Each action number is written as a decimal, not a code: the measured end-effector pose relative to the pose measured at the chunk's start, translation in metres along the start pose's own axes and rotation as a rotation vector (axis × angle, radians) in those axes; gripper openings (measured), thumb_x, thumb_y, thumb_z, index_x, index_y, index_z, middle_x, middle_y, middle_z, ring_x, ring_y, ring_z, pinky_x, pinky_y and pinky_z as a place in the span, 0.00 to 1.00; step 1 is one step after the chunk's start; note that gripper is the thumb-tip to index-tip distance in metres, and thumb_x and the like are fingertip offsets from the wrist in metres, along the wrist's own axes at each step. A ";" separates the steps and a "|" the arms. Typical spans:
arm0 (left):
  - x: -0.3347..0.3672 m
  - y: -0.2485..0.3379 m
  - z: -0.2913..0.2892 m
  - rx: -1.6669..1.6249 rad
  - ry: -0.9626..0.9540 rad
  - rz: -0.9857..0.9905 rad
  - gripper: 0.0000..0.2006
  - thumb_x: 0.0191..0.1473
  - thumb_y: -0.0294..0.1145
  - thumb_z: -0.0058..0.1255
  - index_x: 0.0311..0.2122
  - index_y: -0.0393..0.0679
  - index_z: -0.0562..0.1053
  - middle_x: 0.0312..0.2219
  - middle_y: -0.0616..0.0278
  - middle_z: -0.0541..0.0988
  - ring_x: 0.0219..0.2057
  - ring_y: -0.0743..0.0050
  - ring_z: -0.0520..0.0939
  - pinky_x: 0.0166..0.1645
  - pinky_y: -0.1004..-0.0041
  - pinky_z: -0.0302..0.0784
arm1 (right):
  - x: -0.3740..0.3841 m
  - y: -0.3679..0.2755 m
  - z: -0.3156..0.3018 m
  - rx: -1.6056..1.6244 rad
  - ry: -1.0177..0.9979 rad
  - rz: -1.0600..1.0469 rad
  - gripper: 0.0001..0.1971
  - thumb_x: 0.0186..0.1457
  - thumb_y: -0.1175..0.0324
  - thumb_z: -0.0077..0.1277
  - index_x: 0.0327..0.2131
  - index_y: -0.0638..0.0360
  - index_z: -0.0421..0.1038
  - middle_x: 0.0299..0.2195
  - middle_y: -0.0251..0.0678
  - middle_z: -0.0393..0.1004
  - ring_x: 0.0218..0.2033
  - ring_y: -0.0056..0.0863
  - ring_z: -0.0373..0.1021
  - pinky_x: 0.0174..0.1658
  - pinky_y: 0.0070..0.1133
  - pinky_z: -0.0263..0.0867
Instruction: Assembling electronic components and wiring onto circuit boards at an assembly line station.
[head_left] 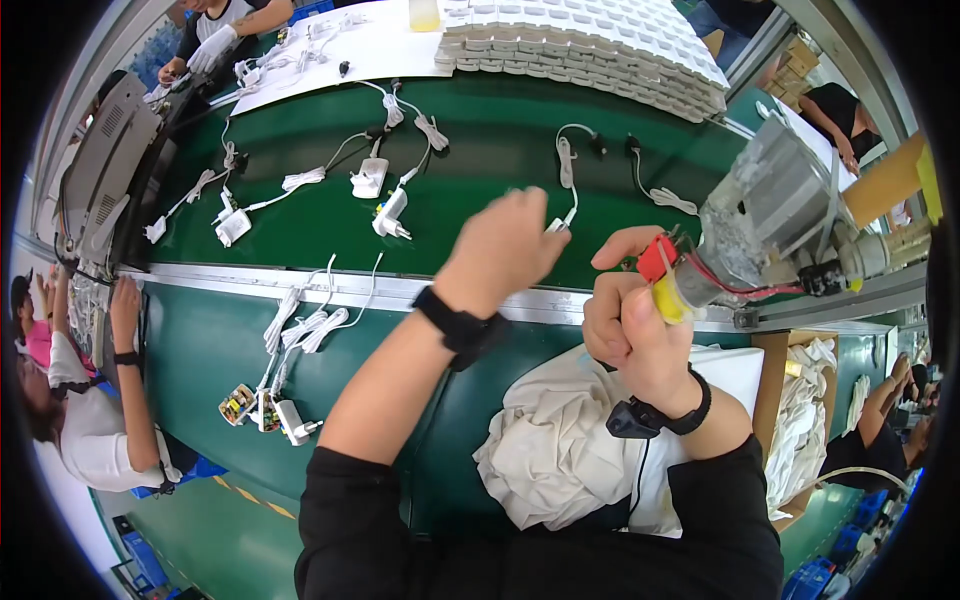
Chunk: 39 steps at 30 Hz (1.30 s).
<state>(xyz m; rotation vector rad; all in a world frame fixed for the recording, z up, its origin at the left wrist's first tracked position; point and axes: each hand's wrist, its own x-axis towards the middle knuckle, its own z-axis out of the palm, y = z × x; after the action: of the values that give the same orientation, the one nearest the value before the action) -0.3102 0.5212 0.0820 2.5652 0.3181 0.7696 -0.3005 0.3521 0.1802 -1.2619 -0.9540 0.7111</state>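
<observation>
My left hand [500,250], with a black band at the wrist, is over the green conveyor belt [480,170]. Its fingers are curled and smeared by motion. Beside its thumb lies a small white end piece [559,227] of a white corded adapter; whether I hold it is hidden. My right hand [640,335] is closed around the yellow-taped end [672,299] of a grey tool wrapped in clear plastic [765,200]. A red part [657,259] with red wires sits at that end, next to my raised index finger.
White corded adapters [390,212] lie along the belt. Opened adapters with circuit boards [238,404] rest on the nearer table at left. Off-white cloth [550,440] is heaped before me, and a cardboard box [775,400] stands at right. Stacked white trays [580,60] are behind the belt. Other people work around.
</observation>
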 end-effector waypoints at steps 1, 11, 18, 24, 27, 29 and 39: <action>-0.002 -0.004 -0.016 0.018 0.144 -0.026 0.12 0.45 0.33 0.53 0.30 0.37 0.67 0.26 0.52 0.72 0.32 0.56 0.75 0.32 0.65 0.75 | 0.002 0.000 0.000 -0.003 0.002 -0.009 0.27 0.55 0.46 0.44 0.43 0.61 0.52 0.12 0.25 0.51 0.11 0.11 0.47 0.15 0.14 0.42; -0.035 -0.073 -0.046 0.800 0.114 -0.178 0.09 0.44 0.30 0.51 0.31 0.41 0.67 0.27 0.58 0.72 0.31 0.63 0.76 0.29 0.74 0.74 | 0.004 -0.002 0.004 0.042 -0.027 -0.028 0.24 0.57 0.51 0.44 0.43 0.63 0.53 0.13 0.24 0.52 0.12 0.10 0.48 0.15 0.13 0.43; -0.001 -0.051 -0.074 0.562 0.025 -0.308 0.10 0.47 0.30 0.50 0.34 0.39 0.66 0.27 0.55 0.74 0.30 0.59 0.78 0.28 0.73 0.75 | 0.005 -0.005 0.006 0.074 -0.026 -0.023 0.20 0.59 0.57 0.43 0.43 0.64 0.54 0.14 0.23 0.53 0.13 0.09 0.48 0.16 0.12 0.45; -0.025 -0.002 -0.051 -0.970 0.056 -0.597 0.13 0.55 0.38 0.48 0.36 0.39 0.63 0.25 0.61 0.76 0.24 0.79 0.76 0.21 0.80 0.71 | 0.008 -0.008 -0.002 0.071 0.020 -0.030 0.19 0.59 0.58 0.43 0.42 0.64 0.54 0.14 0.23 0.54 0.12 0.09 0.49 0.15 0.12 0.45; -0.064 0.030 -0.042 -1.099 -0.143 -0.689 0.14 0.56 0.35 0.46 0.43 0.39 0.61 0.32 0.59 0.76 0.26 0.84 0.74 0.20 0.85 0.67 | 0.012 -0.011 0.000 0.075 0.020 -0.028 0.19 0.59 0.57 0.44 0.42 0.64 0.54 0.14 0.23 0.55 0.12 0.09 0.49 0.15 0.12 0.46; -0.084 0.042 -0.028 -1.157 -0.218 -0.722 0.15 0.57 0.34 0.45 0.46 0.40 0.60 0.34 0.58 0.76 0.28 0.84 0.75 0.20 0.85 0.66 | 0.014 -0.014 0.000 0.081 0.042 -0.009 0.20 0.58 0.57 0.44 0.42 0.64 0.54 0.14 0.24 0.55 0.12 0.09 0.49 0.15 0.12 0.46; -0.109 0.045 -0.015 -1.733 -0.604 -0.544 0.20 0.58 0.27 0.39 0.56 0.44 0.55 0.48 0.57 0.68 0.50 0.68 0.72 0.47 0.67 0.77 | 0.021 -0.002 0.003 0.001 0.057 -0.063 0.21 0.57 0.54 0.46 0.39 0.62 0.54 0.13 0.25 0.54 0.12 0.11 0.49 0.15 0.12 0.45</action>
<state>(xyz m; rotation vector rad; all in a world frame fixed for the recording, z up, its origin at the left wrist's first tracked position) -0.4034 0.4500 0.0637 0.8589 0.0392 -0.0928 -0.2938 0.3714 0.1866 -1.2403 -0.9421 0.6233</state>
